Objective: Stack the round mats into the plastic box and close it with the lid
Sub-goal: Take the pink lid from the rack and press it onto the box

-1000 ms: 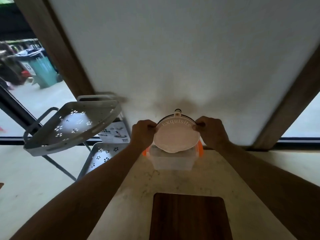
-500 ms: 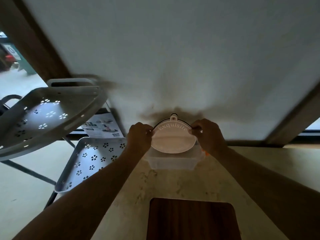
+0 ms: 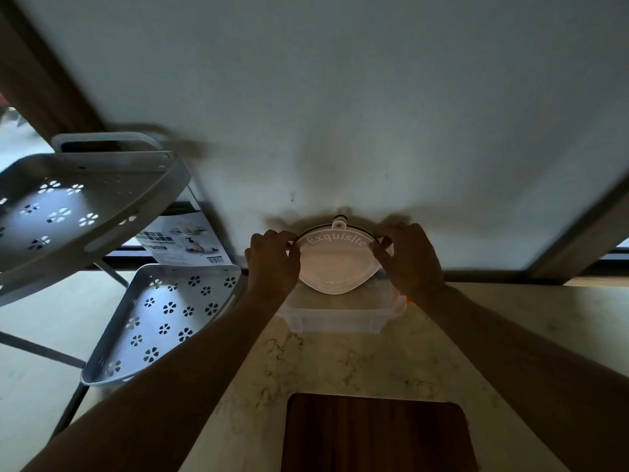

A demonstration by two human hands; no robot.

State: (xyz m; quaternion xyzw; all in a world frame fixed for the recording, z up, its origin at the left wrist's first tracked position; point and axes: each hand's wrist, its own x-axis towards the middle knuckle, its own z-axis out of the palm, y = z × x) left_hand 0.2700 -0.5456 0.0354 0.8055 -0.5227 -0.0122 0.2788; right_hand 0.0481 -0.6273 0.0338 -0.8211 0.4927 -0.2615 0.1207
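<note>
The round mat (image 3: 337, 264), printed "Exquisite" along its far rim, was held tilted above the clear plastic box (image 3: 335, 316), which stood at the far edge of the table (image 3: 357, 362) against the wall. The left hand (image 3: 272, 264) gripped the mat's left rim and the right hand (image 3: 410, 260) its right rim, the fingers of both closed on the edge. The near rim of the mat hung lowest, over the box opening. The principal risk was judged to be a jam: the mat looked nearly as wide as the opening, so a tilted descent could wedge one rim against a wall. Uneven release could let the mat flex and slide toward the wall. An orange latch (image 3: 406, 299) at the right end could catch the right wrist. No lid could be made out; the scene was dim. The wooden board (image 3: 374, 434) lay well apart on the near side.
</note>
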